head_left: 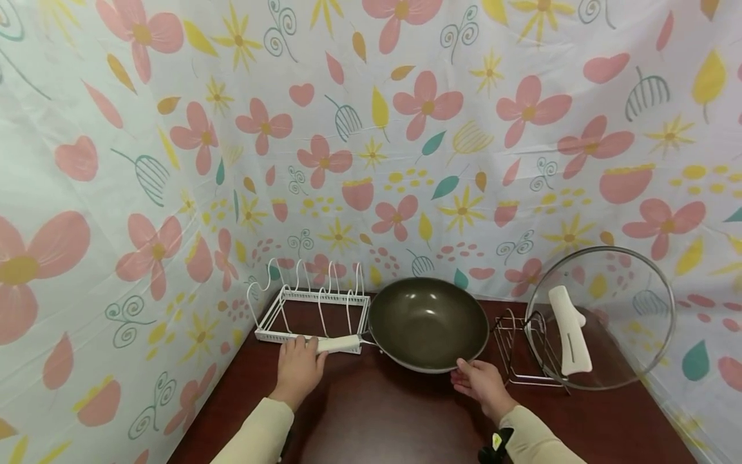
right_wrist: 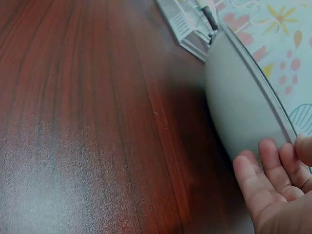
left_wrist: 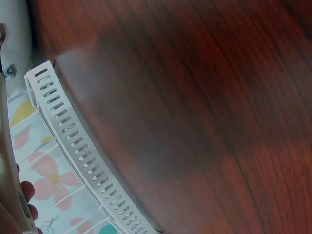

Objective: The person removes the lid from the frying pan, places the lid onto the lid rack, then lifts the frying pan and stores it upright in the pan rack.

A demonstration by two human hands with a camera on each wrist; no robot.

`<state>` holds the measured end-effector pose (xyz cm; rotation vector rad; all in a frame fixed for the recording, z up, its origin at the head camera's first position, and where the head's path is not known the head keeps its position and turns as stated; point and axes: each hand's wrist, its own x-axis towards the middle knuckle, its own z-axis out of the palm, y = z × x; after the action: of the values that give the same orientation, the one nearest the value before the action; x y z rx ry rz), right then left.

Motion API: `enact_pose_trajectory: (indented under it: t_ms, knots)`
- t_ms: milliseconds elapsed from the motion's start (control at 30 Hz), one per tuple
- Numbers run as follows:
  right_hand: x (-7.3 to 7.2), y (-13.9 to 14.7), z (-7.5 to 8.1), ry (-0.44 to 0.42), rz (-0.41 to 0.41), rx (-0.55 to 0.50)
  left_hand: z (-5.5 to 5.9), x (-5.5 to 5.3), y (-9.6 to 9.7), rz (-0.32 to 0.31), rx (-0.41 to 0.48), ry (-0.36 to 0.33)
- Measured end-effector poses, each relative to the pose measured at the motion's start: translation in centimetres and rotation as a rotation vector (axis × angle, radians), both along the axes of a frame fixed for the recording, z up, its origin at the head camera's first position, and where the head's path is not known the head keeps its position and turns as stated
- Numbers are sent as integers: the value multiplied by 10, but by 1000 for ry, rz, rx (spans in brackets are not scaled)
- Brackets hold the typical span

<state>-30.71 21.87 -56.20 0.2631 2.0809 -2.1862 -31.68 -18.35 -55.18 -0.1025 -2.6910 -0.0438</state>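
A dark-coated wok point(head_left: 429, 325) with a pale outside point(right_wrist: 239, 97) stands tilted, its inside facing me. My left hand point(head_left: 298, 367) grips the end of its cream handle point(head_left: 343, 343), in front of the white rack point(head_left: 336, 298). In the left wrist view, fingertips point(left_wrist: 28, 191) show past the handle's edge. On the opposite side, my right hand point(head_left: 484, 383) pinches the lower right rim, thumb at the edge and fingers against the outer wall. From the right wrist view, the fingers point(right_wrist: 251, 178) touch that pale wall. The left palm is mostly hidden.
Right of the wok, a glass lid point(head_left: 620, 322) with a cream handle point(head_left: 570, 332) stands upright in a dark wire stand point(head_left: 516, 341). The dark red wooden table point(head_left: 394, 412) meets a flower-patterned curtain point(head_left: 371, 161) at the back and left.
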Motion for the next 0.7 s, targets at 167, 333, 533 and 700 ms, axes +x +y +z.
enact_pose_trajectory:
  t_ms: [167, 333, 533, 700]
  knots:
    - [-4, 0, 1, 0, -13, 0, -1, -2, -2, -15, 9, 2]
    - [-7, 0, 3, 9, -25, -2, 0, -4, -1, -40, 14, 1]
    - [-13, -1, 1, 12, -33, -21, 1, -9, -6, -81, 15, -21]
    - [-17, -2, 0, 9, -46, -53, 2, -12, -10, -121, -7, -20]
